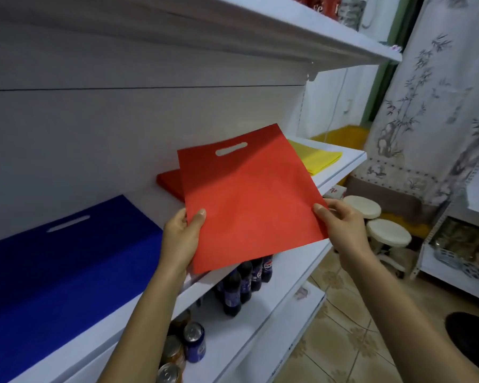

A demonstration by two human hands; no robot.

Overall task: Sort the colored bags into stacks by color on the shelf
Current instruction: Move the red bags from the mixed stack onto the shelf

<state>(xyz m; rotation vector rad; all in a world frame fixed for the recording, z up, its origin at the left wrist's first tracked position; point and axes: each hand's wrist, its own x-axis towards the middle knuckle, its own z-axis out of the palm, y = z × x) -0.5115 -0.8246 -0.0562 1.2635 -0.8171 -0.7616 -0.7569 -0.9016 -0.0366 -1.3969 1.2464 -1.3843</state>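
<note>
A flat red bag (249, 194) with a cut-out handle hangs in the air over the white shelf (340, 167). My left hand (181, 236) pinches its lower left edge, thumb on top. My right hand (340, 225) pinches its lower right corner. Behind it a red stack (169, 183) lies on the shelf, mostly hidden by the held bag. A blue stack (67, 272) covers the shelf's left part. Yellow bags (320, 158) lie at the shelf's right end.
Another white shelf (288, 31) hangs overhead. On the lower shelf (227, 346) stand dark soda bottles (244, 283) and cans (194, 341). Two round stools (382, 225) stand on the tiled floor to the right, before a patterned curtain (432, 106).
</note>
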